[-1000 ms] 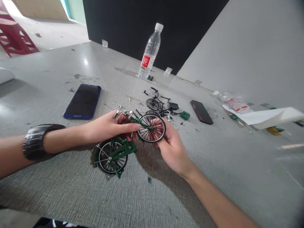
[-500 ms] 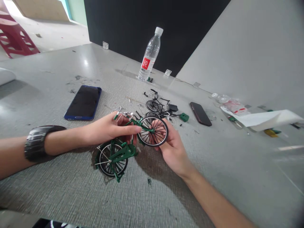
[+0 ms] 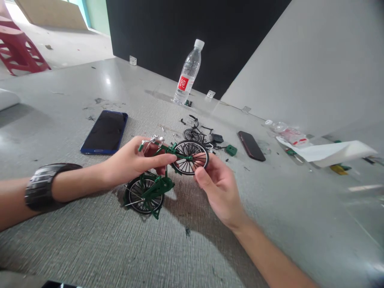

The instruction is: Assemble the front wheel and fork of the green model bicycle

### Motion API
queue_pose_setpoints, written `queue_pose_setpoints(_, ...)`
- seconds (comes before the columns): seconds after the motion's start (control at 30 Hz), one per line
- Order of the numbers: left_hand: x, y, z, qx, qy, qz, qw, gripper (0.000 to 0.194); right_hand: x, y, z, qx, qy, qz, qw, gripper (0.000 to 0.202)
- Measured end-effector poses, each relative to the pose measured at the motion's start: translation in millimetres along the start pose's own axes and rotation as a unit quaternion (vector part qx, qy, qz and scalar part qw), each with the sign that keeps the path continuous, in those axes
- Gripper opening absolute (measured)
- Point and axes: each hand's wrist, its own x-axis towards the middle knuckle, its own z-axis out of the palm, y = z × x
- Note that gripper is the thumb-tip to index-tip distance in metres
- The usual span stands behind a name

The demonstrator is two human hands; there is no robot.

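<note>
A green model bicycle [image 3: 159, 185] with black spoked wheels and silver handlebars is held tilted above the grey table. My left hand [image 3: 141, 158] is closed around its front frame and fork, the thumb lying along the fork. At the front wheel [image 3: 192, 158], my right hand [image 3: 220, 184] pinches the tyre's right edge, thumb on the near side and fingers partly hidden behind. The rear wheel [image 3: 145, 195] hangs low on the left, close to the tabletop; whether it touches is hard to tell.
Black bicycle parts [image 3: 195, 134] and a green piece [image 3: 231, 150] lie beyond the hands. A water bottle [image 3: 189, 72] stands at the back. A blue phone [image 3: 105, 132] lies left, a dark phone [image 3: 251, 145] right. A bottle on its side [image 3: 288, 132] and white paper [image 3: 327, 152] are farther right.
The front wheel has shifted slightly up and left, and the rear wheel has turned a little. My right thumb has come round onto the tyre's near side.
</note>
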Motion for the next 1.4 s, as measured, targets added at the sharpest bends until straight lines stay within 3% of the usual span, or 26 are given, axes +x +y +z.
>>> queue_pose_setpoints(0.23, -11, 11, -7.1, 0.125, 0.016, 0.13, 0.983, 0.022, -9, -9, 3, -0.03, 0.053, -0.079, 0.995, 0.011)
queue_pose_setpoints(0.33, -15, 13, -11.2, 0.209, 0.002, 0.243, 0.947, 0.011, -11, -13, 2, -0.074, 0.059, -0.155, 0.983, 0.009)
queue_pose_setpoints(0.47, -20, 11, -16.6, 0.246, -0.026, 0.395, 0.885, 0.031, -10, -15, -2, -0.16, 0.06, -0.272, 0.947, 0.023)
queue_pose_setpoints(0.57, -20, 10, -21.2, 0.3, -0.036, 0.443, 0.844, 0.041, -9, -12, -5, -0.212, 0.071, -0.319, 0.921, 0.023)
queue_pose_setpoints(0.77, -19, 12, -25.2, 0.351, -0.039, 0.489, 0.798, 0.036, -7, -8, -7, -0.242, 0.06, -0.332, 0.91, 0.022)
queue_pose_setpoints(1.17, -17, 2, -27.2, 0.362, -0.055, 0.496, 0.787, 0.044, -7, -2, -11, -0.256, 0.048, -0.35, 0.9, 0.028)
queue_pose_setpoints(1.4, -16, 4, -24.6, 0.368, -0.042, 0.513, 0.775, 0.036, -4, -5, -9, -0.246, 0.042, -0.36, 0.899, 0.021)
